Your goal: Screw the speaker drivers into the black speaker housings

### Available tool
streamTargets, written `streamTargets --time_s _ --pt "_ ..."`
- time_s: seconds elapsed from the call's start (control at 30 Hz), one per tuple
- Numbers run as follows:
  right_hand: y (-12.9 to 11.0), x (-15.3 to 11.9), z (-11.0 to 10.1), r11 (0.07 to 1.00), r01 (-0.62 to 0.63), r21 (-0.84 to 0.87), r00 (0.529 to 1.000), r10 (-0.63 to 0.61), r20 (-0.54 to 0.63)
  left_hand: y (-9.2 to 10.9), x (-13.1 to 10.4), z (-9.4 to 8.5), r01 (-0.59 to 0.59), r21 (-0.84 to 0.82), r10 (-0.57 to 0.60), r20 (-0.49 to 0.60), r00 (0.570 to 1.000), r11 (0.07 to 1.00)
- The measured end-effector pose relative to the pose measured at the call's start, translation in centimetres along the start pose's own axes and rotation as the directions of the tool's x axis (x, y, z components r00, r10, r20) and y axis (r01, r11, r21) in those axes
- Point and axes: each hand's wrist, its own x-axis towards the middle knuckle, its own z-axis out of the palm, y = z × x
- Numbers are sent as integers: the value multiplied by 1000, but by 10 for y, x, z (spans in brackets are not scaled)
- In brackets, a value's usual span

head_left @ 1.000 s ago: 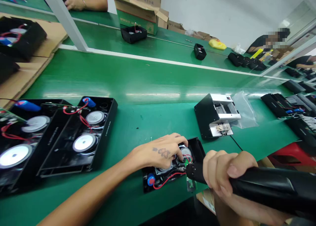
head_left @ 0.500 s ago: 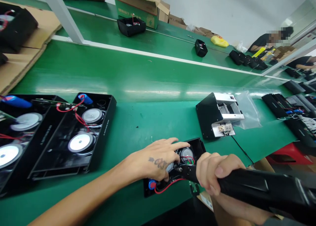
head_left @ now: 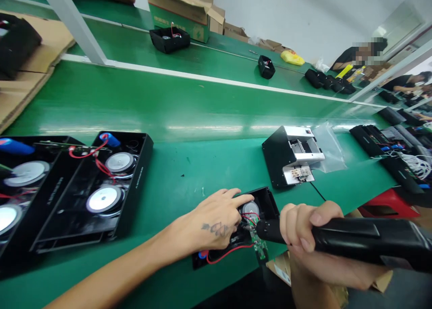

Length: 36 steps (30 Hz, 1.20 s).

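Apparently, the wired board (head_left: 260, 248) juts unseated at the casing's (head_left: 265, 202) four o'clock; your right hand (head_left: 305, 223) clenches a tool (head_left: 353, 233), left hand's (head_left: 216, 221) hold unclear.

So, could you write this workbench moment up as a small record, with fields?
Left hand: the left hand rests over the small open case
Right hand: the right hand grips a black handheld tool
Tool tip: at the green circuit board; contact unclear
Wiring: red wire loops to the board
At left: larger open cases with round speakers
At right: black-and-silver machine, clear plastic bag
Surface: green bench
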Motion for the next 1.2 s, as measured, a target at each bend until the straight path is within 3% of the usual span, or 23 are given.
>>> streamTargets --time_s 0.1,0.2,0.33,0.43,0.5,0.73,0.8,1.0,1.2 --pt "-3 1 -5 992 125 28 992 -125 -8 0 1 0 -20 -41 18 -70 997 999" --pt "-8 4 -7 968 235 82 969 -227 -98 -3 1 -14 -16 -285 -21 -125 992 958" --pt "-17 10 -12 933 330 142 921 -285 -266 -3 4 -35 150 -607 -276 -120 954 780" --pt "-25 14 -16 905 393 164 881 -319 -350 1 9 -39 160 -797 -337 -58 940 583" --pt "-31 18 -14 892 422 163 863 -341 -372 4 11 -37 134 -860 -341 -49 939 493" --pt "-41 25 15 902 429 41 738 -324 -592 9 13 -28 63 -913 -431 -128 893 402" --pt "-36 26 18 897 440 28 743 -347 -572 13 13 -26 55 -928 -434 -120 893 369" --pt "-24 26 22 900 435 -11 821 -401 -406 29 13 -21 44 -976 -371 -40 928 215" --pt "-31 26 18 890 451 -66 804 -438 -402 30 10 -22 4 -958 -371 -108 922 287"
